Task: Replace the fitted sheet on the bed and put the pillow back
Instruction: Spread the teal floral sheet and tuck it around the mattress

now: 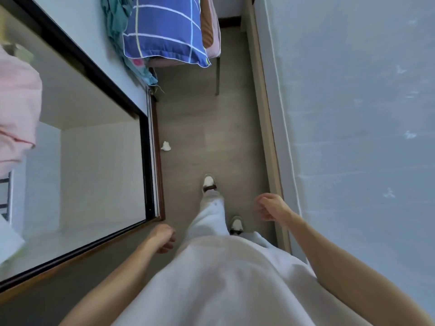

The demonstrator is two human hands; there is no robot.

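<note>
Now you walk between the wall and the bed [353, 114] on your right. Your left hand [163, 238] and right hand [268, 207] hang loosely curled, holding nothing. The blue checked pillow [164, 29] waits on a chair [213, 38] far ahead; reach it next.

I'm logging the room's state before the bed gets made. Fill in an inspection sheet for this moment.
Surface: mattress along the right, grey-blue cover, nothing lying on it.
Job's things: blue checked pillow resting on a chair ahead; teal cloth hanging beside it.
Clutter: white crumpled scrap on the floor near the door frame.
Hands: left hand and right hand loosely curled, holding nothing.
Cables: nothing seen.
Surroundings: dark-framed glass door on the left, pink fabric at the left edge.
</note>
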